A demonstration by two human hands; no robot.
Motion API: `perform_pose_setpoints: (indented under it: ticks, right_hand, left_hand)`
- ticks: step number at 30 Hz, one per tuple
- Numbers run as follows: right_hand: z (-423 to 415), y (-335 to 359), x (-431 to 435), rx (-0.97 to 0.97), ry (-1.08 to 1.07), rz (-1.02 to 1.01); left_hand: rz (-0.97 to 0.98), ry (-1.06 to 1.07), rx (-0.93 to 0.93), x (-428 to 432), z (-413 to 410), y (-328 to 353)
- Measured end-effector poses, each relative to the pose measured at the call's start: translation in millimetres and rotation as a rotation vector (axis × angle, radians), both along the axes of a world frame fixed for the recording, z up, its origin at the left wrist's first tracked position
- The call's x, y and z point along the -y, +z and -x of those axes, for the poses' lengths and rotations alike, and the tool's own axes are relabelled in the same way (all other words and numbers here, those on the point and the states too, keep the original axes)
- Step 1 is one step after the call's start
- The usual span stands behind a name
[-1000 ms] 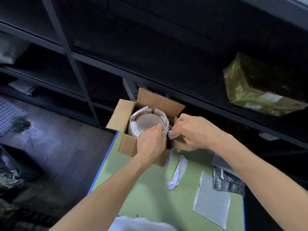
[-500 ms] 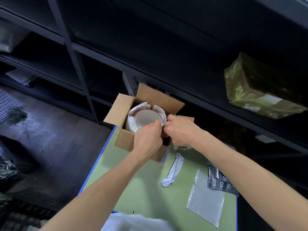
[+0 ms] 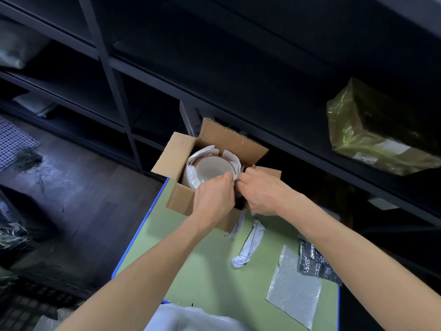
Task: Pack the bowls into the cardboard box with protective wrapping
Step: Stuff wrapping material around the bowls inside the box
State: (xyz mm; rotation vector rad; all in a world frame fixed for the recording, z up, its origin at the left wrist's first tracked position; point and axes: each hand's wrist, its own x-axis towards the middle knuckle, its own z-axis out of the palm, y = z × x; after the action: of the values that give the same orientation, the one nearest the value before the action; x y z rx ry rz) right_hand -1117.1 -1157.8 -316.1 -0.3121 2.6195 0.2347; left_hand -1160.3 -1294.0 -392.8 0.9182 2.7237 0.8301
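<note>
Change: A second ago the right hand [image 3: 262,194] was out over the box's right flap with a scrap of paper. It has since closed in on the left hand [image 3: 212,199], and the two now meet at the near-right rim of the bowl [image 3: 213,167].
What it means: As I see it, the bowl is already seated and this is the tucking-in stage, working the paper wrapping [image 3: 192,174] around the rim. The flaps are not yet closed.
Cardboard box [image 3: 181,199]: It stands at the far left corner of the green table [image 3: 202,271], flaps splayed open.
Bowl: It sits upright inside the box with a collar of white paper standing up around it. I can't tell whether others lie beneath.
Left hand: The fingers are curled, with the tips on the bowl's near rim. They seem to pinch the paper edge there, though the back of the hand hides the exact grip.
Right hand: The fingers are curled, and thumb and forefinger nip the paper edge, touching the left fingertips.
Spare packing: A twisted paper strip [image 3: 249,247] lies near the box. A bubble wrap sheet [image 3: 293,287] and a silver foil piece [image 3: 312,263] lie further right, neither being touched.
</note>
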Motion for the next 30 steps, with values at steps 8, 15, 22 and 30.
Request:
perform_pose_setpoints:
  ticks: [8,15,22,30]
  right_hand:
    - [-15.6,11.2,-14.6,-0.093,-0.084,0.066]
    - [-11.6,-1.0,-7.3,-0.161,-0.060,-0.005]
    - [-22.5,2.7,-5.0,-0.242,-0.134,0.046]
    - [-41.5,-8.8,-4.9,-0.392,-0.173,0.065]
  left_hand:
    - [-0.042,-0.036,0.002,-0.2,-0.4,1.3]
    - [-0.039,-0.052,0.021,1.5,1.1,4.9]
    - [-0.008,-0.042,0.014,0.9,0.1,8.4]
    - [-0.003,-0.060,0.024,2.2,1.0,7.9]
